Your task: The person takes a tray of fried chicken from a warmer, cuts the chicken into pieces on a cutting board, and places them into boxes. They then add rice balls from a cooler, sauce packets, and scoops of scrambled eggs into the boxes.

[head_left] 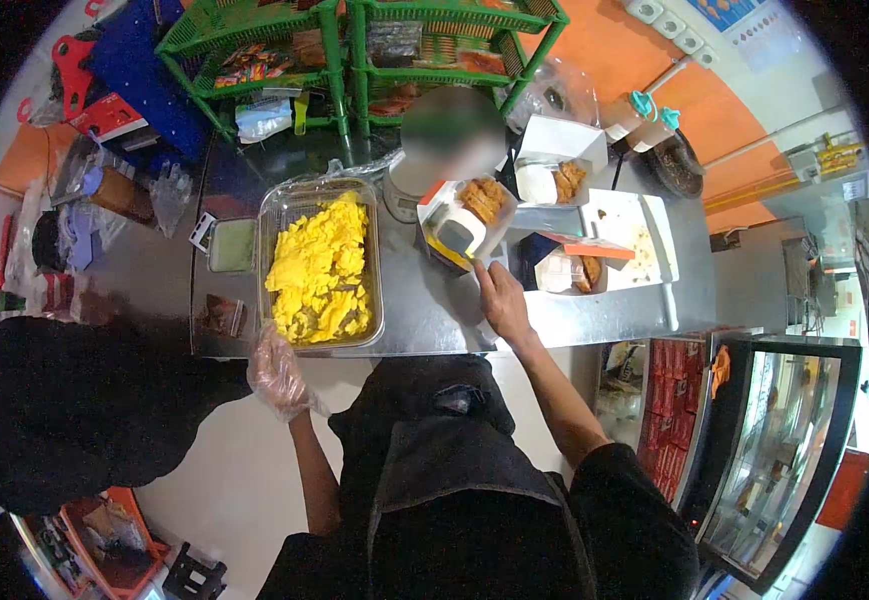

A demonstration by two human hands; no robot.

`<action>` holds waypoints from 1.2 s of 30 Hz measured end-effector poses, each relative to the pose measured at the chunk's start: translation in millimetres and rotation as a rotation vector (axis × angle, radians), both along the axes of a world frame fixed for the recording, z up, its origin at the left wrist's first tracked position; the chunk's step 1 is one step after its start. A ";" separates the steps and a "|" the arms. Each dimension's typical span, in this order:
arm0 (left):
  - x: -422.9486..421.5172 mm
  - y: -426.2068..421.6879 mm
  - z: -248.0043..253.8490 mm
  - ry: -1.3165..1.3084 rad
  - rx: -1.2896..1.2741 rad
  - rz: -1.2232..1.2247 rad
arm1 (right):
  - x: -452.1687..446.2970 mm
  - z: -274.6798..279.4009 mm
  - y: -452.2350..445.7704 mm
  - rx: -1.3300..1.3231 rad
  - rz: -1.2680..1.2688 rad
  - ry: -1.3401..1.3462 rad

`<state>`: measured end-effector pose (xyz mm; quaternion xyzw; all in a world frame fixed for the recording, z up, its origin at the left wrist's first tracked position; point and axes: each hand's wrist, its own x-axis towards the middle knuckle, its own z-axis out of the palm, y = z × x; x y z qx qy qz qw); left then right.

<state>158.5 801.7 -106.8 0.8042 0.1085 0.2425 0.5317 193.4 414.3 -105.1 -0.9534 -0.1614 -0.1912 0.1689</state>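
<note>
My left hand [279, 377], in a clear plastic glove, is at the lower left corner of a clear tray [377, 300] of yellow scrambled egg [319, 262]. The glove blurs its fingers, so I cannot tell whether they are closed. Bare, my right hand [502, 303] is closed on the thin handle of a utensil [455, 236], whose grey and yellow end lies at an open food box [501, 232]. White rice [458, 217] and browned fried food [483, 198] are in that box. Two more open boxes [567, 135] [557, 271] with similar food stand to its right.
A white board [662, 240] with a knife lies at the right. Green racks [346, 70] stand at the back. Left of the tray is a pale green container [232, 246]. A person in dark clothing [84, 410] is close on the left. A glass cabinet [774, 460] stands lower right.
</note>
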 end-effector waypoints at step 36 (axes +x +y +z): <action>12.9 10.8 -24.5 0.343 -0.093 0.248 | 32.8 16.4 224.6 -0.324 0.635 0.104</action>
